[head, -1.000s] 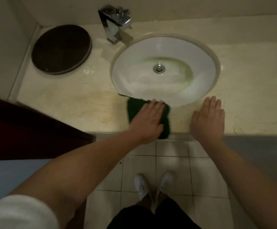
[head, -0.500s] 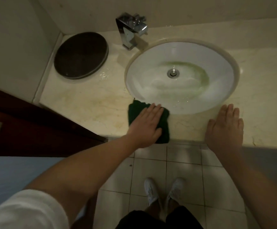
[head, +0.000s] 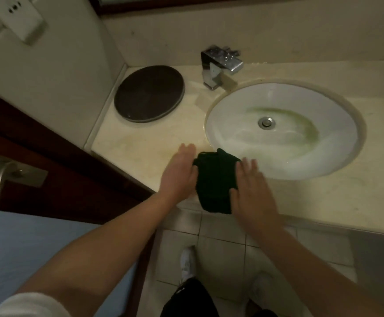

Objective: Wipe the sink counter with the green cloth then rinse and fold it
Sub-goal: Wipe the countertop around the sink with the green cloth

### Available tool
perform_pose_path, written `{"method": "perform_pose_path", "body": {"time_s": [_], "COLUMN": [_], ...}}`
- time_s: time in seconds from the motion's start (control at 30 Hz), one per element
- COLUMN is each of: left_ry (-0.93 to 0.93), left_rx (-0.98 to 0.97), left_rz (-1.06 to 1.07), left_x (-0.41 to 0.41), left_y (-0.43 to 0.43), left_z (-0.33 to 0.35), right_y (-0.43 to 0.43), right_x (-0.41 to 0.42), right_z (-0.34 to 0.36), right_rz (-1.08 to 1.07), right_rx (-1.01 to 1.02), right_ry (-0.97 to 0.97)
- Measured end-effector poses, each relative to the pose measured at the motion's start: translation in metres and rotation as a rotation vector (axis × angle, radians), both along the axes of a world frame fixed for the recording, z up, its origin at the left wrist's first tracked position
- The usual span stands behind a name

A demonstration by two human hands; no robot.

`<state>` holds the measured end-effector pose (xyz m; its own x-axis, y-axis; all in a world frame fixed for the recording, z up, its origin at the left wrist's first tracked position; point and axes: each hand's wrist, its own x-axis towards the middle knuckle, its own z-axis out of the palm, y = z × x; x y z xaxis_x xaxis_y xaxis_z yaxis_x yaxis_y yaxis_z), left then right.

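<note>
Sink (head: 337, 120), perhaps greenish water (head: 306, 131) round drain (head: 266, 122).

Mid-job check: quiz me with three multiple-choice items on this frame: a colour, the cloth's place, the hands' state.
1. The stain in the sink basin is: A green; B red; C blue.
2. The green cloth lies: A on the floor; B on the faucet; C at the counter front edge.
3. The left hand and right hand are: A fists; B flat, fingers straight; C pinching the cloth.
Answers: 1 A, a greenish smear crosses its bottom. 2 C, it sits between both hands. 3 B, both lie flat at the cloth's sides.
</note>
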<state>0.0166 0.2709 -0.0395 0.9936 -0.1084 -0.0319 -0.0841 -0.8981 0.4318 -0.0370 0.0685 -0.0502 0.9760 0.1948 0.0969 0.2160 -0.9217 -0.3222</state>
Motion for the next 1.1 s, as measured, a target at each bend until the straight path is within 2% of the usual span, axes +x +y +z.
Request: {"method": "perform_pose_path", "body": {"time_s": [0.1, 0.2, 0.3, 0.4, 0.73, 0.93, 1.1], "left_ry": [-0.009, 0.091, 0.163, 0.140, 0.093, 0.073, 0.092], "left_rx": [0.190, 0.267, 0.307, 0.309, 0.338, 0.324, 0.319], "left_rz": [0.085, 0.111, 0.067, 0.024, 0.020, 0.020, 0.008], "left_x": [0.022, 0.047, 0.059, 0.061, 0.064, 0.065, 0.065], "left_y": [0.070, 0.113, 0.133, 0.139, 0.139, 0.140, 0.140], "left_z": [-0.005, -0.014, -0.027, -0.035, -0.045, -0.045, -0.039], "right_y": [0.049, 0.070, 0.088, 0.107, 0.169, 0.181, 0.171], "right_x": [0.007, 0.017, 0.049, 0.089, 0.197, 0.219, 0.135], "right_z": [-0.017, -0.028, -0.022, -0.022, -0.024, -0.023, -0.014], "right_rz": [0.043, -0.015, -0.113, -0.181, -0.213, -0.057, 0.242], "right_rx": [-0.151, -0.284, -0.263, -0.248, -0.238, -0.277, -0.313], "right_ry": [0.098, 0.151, 0.185, 0.220, 0.200, 0.167, 0.181]}}
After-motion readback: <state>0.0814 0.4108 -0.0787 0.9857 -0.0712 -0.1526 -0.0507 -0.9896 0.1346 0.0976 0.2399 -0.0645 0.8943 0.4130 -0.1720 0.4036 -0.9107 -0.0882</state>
